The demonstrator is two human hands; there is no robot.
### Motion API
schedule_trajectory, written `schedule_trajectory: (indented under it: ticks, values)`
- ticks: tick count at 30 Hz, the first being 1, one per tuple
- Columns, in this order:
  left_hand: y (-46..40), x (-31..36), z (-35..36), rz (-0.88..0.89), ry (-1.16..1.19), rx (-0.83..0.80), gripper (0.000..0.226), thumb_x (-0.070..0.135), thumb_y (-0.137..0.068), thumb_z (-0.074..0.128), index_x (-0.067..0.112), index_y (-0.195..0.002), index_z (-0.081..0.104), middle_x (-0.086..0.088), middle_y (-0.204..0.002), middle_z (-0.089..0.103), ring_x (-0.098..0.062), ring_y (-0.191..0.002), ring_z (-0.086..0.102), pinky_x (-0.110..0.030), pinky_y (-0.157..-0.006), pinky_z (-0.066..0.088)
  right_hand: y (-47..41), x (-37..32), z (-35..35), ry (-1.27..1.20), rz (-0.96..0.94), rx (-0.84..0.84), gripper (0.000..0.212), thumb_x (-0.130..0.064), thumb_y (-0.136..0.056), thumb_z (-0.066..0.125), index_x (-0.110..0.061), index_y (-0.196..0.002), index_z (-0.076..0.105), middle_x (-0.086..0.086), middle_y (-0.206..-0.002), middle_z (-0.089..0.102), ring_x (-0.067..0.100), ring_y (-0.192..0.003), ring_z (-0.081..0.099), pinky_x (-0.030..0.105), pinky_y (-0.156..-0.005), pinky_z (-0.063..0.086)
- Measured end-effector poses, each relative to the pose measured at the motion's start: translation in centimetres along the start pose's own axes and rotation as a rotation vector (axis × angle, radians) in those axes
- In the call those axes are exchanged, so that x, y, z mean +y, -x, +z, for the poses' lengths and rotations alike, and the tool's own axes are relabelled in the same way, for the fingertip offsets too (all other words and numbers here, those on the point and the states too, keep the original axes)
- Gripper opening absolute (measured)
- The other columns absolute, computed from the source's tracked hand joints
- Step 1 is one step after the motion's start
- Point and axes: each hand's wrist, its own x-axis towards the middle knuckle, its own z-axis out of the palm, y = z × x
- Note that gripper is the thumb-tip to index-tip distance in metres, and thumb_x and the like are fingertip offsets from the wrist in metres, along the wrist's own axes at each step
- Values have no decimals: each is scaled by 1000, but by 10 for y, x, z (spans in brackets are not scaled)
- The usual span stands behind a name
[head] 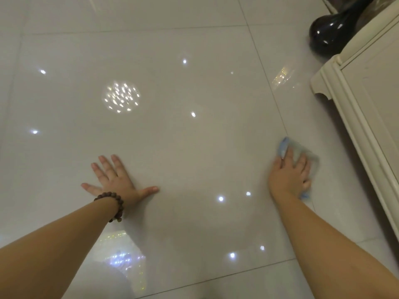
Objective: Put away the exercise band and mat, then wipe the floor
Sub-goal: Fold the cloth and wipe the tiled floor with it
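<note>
The glossy pale tiled floor (183, 137) fills the view and reflects ceiling lights. My left hand (116, 182) lies flat on the tile at lower left, fingers spread, a brown bead bracelet on the wrist. My right hand (289, 175) presses a light blue cloth (308, 160) onto the floor at the right, fingers laid over it; the cloth looks blurred and shows around the fingers. No exercise band or mat is in view.
A cream cabinet (362, 104) with a moulded foot stands along the right edge, close to the cloth. A glossy black vase-like object (328, 33) sits on the floor at the top right, behind the cabinet corner. Tile joints cross the floor.
</note>
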Motion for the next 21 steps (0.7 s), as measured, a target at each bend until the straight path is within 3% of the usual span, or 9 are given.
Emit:
schedule_trajectory:
  ticks: [3,7,9,10,13,15,17,20,21]
  values:
    - [-1,-3,0,17,13,-13,150,98,-42,42,16,-140,-37,-10,-151,-38,-34,-141,-28,-71,-107,2,50,-55,18,-4,-33,-32,51,-38,-100,29,-37,-149,17,0,-160,6,20,-146,1,48,-112,8]
    - [1,-20,4,96,158,123,125,75,-72,56,11,-149,-19,-11,-158,-20,-28,-146,-15,-64,-113,4,131,-119,50,102,-1158,-203,50,-45,-92,33,-41,-142,34,-2,-155,27,18,-143,23,47,-107,26]
    - [12,-41,9,119,242,264,114,66,-79,56,6,-151,-9,-12,-160,-10,-25,-147,-9,-55,-117,2,98,-121,48,154,-1396,-226,50,-53,-91,28,-43,-139,38,-3,-153,31,17,-141,27,46,-104,32]
    - [20,-54,15,105,240,317,111,67,-81,52,4,-151,-7,-13,-160,-8,-24,-147,-8,-52,-118,-1,77,-116,44,177,-1286,-184,51,-55,-91,27,-44,-140,37,-1,-154,28,18,-142,25,45,-105,33]
    - [47,-94,41,-60,184,359,114,83,-78,26,2,-150,-11,-14,-159,-13,-24,-146,-16,-52,-117,-6,40,-106,32,53,-517,-90,52,-51,-96,29,-41,-146,23,4,-159,13,21,-146,7,47,-112,20]
    - [62,-113,58,-168,151,308,118,89,-71,6,2,-149,-15,-15,-158,-17,-26,-145,-19,-54,-116,-7,70,-130,38,15,-291,-95,52,-46,-97,30,-39,-148,20,4,-159,9,23,-146,1,49,-112,12]
    - [71,-123,71,-222,165,261,120,89,-67,-3,1,-148,-15,-16,-157,-19,-27,-145,-19,-56,-116,-5,133,-155,56,27,-595,-91,52,-43,-96,36,-38,-147,26,5,-159,14,24,-146,7,50,-111,15]
    - [69,-129,76,-245,209,225,124,91,-63,-6,2,-149,-15,-15,-157,-20,-27,-145,-20,-57,-116,-4,209,-158,74,98,-1491,-221,45,-45,-94,37,-40,-138,42,0,-152,34,21,-141,28,45,-105,27]
    - [68,-131,76,-242,217,214,125,92,-62,-3,3,-148,-17,-15,-157,-21,-26,-145,-21,-57,-116,-6,203,-159,74,148,-1656,-254,44,-47,-94,34,-42,-137,43,-1,-150,37,20,-140,31,44,-105,26]
